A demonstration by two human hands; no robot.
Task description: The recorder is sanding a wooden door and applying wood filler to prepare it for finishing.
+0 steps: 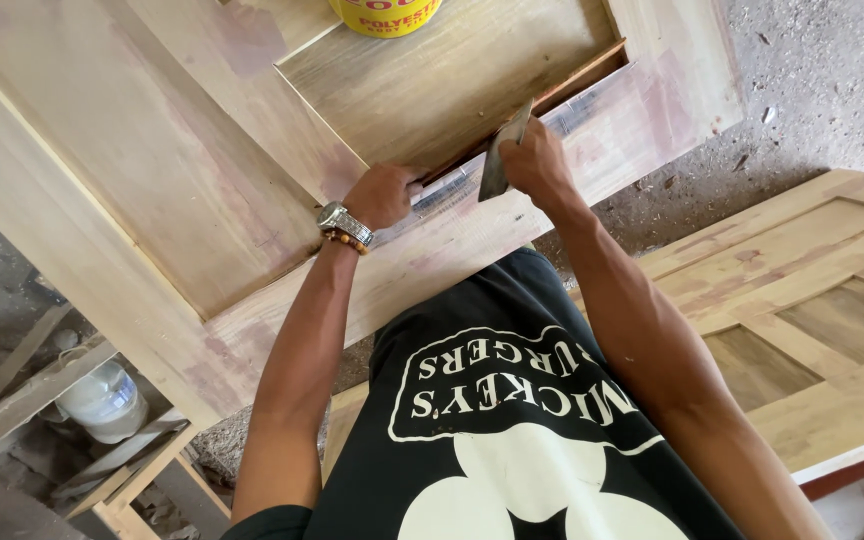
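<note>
Right hand (pixel 537 165) closed around a flat metal scraper blade (pixel 499 160), its edge set on the moulded inner edge of the wooden door (pixel 152 180), at the near side of the recessed panel. Left hand (pixel 382 195), wristwatch (pixel 342 225) on the wrist, fingers curled shut, rests on the same edge just beside the blade. Yellow tub (pixel 387 15) stands on the panel's far side. Second door (pixel 802 310) lies on the floor, well apart.

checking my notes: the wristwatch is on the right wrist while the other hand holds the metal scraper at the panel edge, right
Not quite. The head view shows the wristwatch on the left wrist; the right hand holds the metal scraper at the panel edge of the wooden door.
</note>
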